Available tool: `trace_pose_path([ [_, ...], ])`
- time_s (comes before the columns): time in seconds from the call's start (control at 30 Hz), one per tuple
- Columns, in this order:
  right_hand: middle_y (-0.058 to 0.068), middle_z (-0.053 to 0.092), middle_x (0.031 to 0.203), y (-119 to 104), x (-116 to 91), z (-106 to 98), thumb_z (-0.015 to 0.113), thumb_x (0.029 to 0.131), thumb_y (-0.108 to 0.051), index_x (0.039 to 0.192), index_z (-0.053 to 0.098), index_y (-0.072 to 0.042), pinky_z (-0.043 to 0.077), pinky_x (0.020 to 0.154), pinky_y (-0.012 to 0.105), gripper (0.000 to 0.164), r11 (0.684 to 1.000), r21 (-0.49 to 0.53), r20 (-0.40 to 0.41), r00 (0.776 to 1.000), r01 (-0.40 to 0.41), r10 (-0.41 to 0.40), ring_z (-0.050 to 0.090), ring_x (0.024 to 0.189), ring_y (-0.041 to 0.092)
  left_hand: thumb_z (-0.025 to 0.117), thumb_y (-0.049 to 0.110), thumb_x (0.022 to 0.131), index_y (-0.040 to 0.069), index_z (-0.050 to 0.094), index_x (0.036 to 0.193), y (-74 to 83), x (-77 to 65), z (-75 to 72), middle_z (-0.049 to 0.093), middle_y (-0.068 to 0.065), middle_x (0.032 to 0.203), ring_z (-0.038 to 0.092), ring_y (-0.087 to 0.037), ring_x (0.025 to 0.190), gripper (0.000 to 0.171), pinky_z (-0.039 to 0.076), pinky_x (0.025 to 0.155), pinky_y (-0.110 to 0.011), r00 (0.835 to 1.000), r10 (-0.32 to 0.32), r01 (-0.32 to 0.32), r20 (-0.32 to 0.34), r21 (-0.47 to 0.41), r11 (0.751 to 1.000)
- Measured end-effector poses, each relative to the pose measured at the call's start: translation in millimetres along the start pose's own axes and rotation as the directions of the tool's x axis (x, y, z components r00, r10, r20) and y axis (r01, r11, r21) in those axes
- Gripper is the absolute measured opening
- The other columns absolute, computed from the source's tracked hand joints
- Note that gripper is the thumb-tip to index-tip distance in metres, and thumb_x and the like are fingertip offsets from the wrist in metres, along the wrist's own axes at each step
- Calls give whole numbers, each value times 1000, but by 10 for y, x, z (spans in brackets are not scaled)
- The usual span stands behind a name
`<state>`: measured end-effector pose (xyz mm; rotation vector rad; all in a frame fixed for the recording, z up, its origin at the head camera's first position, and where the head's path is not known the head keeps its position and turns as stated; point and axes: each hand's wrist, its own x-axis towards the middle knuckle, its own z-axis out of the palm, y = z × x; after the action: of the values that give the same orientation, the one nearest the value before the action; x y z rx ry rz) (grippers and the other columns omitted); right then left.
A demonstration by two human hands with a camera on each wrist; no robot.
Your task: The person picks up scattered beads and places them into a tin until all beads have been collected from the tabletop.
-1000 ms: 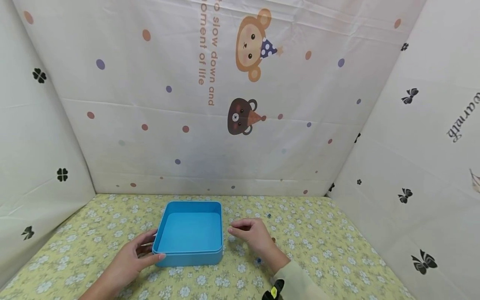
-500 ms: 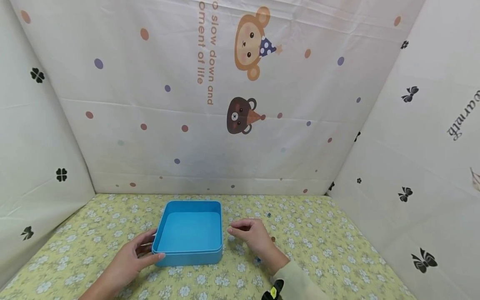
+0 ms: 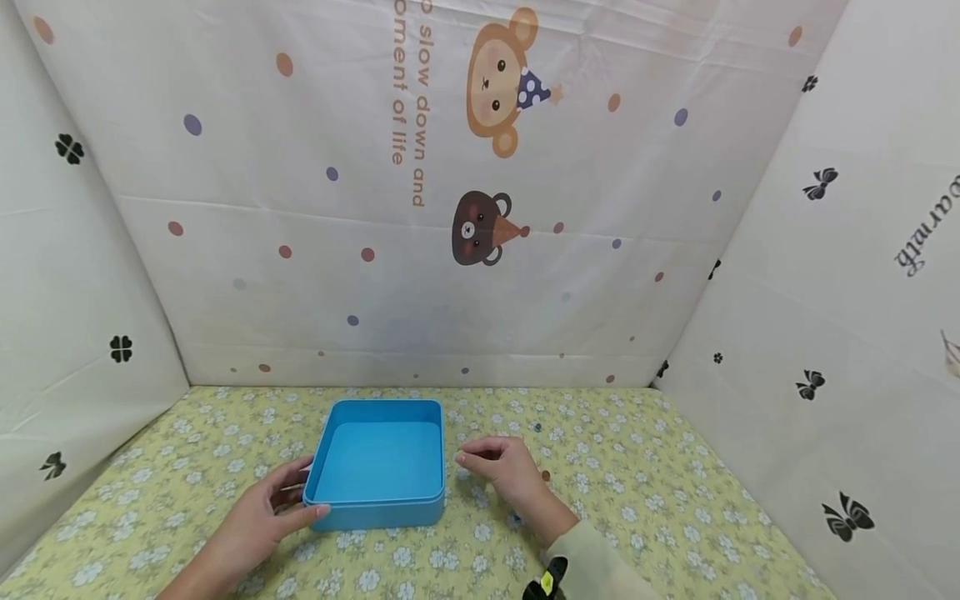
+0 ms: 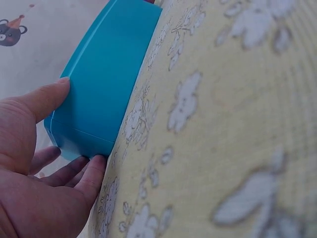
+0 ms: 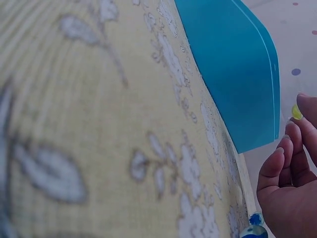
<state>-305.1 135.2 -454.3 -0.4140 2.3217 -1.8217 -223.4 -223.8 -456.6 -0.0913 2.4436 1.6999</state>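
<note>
Nothing much moved vs 1 s ago, just a slight head-cam tilt. L hand (image 3: 266,518) grips box (image 3: 386,517) at its near-left corner; box sits on cloth (image 3: 637,467). R hand (image 3: 510,477) pinches yellow bead (image 5: 296,112) just right of box, outside it. Brown bit (image 3: 545,476) nearby. Step now, prob.: bead held, not yet in box; next calls for lift over rim, then release.

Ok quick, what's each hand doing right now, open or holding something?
Left hand: holding the blue box at one corner.
Right hand: holding a small yellow thing, pinched between thumb and finger.
</note>
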Motion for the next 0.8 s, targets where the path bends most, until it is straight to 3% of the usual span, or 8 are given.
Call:
trace_pose_path([
  [0.8,4,74,116,-4,-5,2,76,95,-30,116,77,-3,66,80,31,35,1000,4,-33,999,-12,12,68,97,11,78,36,92,11,26,162,-17,-18,17,40,-30,155,49,-50,136,90,64,103,-42,1000,4,-4,-3,-5,1000],
])
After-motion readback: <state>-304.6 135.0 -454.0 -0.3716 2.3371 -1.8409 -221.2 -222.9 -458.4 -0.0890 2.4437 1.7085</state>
